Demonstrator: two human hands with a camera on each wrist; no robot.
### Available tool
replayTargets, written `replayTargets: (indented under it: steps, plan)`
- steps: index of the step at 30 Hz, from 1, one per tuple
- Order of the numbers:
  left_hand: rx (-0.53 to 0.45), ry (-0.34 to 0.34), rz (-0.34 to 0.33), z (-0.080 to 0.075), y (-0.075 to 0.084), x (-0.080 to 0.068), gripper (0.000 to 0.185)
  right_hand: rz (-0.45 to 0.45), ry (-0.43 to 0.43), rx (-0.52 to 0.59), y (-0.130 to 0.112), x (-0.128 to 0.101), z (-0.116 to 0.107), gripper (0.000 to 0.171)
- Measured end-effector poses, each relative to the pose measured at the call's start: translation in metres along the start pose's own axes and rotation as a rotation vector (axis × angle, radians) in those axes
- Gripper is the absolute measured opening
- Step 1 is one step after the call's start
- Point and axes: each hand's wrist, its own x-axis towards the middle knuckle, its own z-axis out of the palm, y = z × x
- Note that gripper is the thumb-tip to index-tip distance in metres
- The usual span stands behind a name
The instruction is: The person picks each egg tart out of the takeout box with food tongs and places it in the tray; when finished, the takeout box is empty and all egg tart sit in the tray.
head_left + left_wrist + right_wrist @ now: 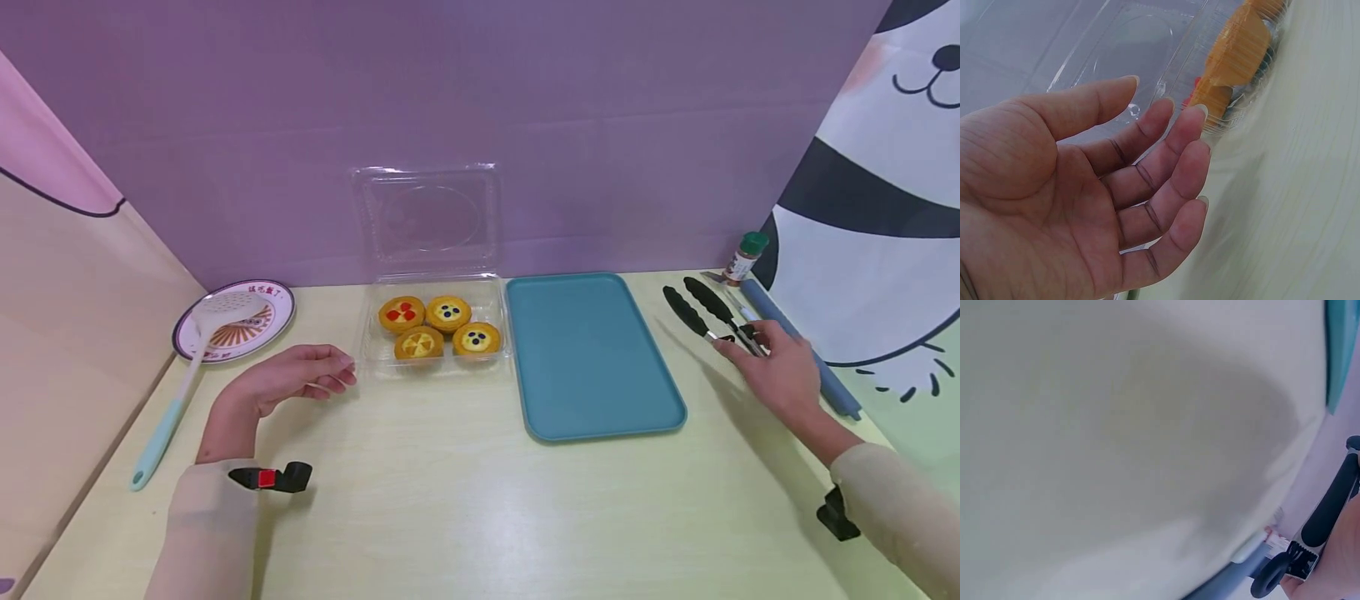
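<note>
A clear plastic clamshell box (498, 293) stands open on the table, its lid (427, 217) leaning against the purple wall. Several small tarts (438, 327) with fruit toppings sit inside. My left hand (318, 377) rests just left of the box, palm up, fingers relaxed and holding nothing. In the left wrist view its fingertips (1194, 115) come close to the box wall (1166, 75). My right hand (750, 346) grips the handle end of black tongs (697, 312) lying right of a bare teal tray (592, 358). The right wrist view shows the tongs handle (1329, 506) by my palm (1338, 575).
A patterned plate (266, 321) sits at the back left with a white slotted spatula (197, 350) lying across it. A green-capped spice jar (745, 257) and a long blue-grey roll (798, 346) lie by the right wall. The tray edge (1341, 356) shows in the right wrist view.
</note>
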Motion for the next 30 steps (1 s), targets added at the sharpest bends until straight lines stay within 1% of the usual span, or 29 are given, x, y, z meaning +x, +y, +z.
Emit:
replayTargets:
  steps: [5,9,14,18,21,24,26,30]
  plan:
    - [-0.002,0.000,0.003,0.000,0.002,0.000,0.049,-0.005,-0.020,0.023,-0.011,0.007,-0.012,0.056]
    - [0.000,0.005,0.005,0.000,0.003,-0.001,0.048,-0.011,-0.013,0.058,-0.022,0.010,-0.019,0.056]
    - [-0.002,0.002,0.003,0.001,0.002,-0.001,0.048,-0.023,-0.045,0.093,-0.042,0.015,-0.025,0.063]
    - [-0.002,0.000,0.001,0.001,0.000,-0.001,0.048,-0.078,-0.029,0.070,-0.060,0.020,-0.028,0.062]
    - [-0.006,0.001,0.003,0.000,-0.001,-0.001,0.047,-0.147,0.021,0.065,-0.072,0.024,-0.027,0.054]
    - [-0.009,0.000,0.006,0.000,-0.001,-0.001,0.047,-0.205,0.058,0.090,-0.081,0.026,-0.022,0.047]
    - [-0.011,-0.002,0.007,0.000,0.000,-0.001,0.048,-0.233,0.056,0.113,-0.085,0.026,-0.018,0.043]
    - [-0.011,-0.006,0.002,0.000,0.001,-0.001,0.048,-0.265,0.014,0.149,-0.093,0.024,-0.011,0.043]
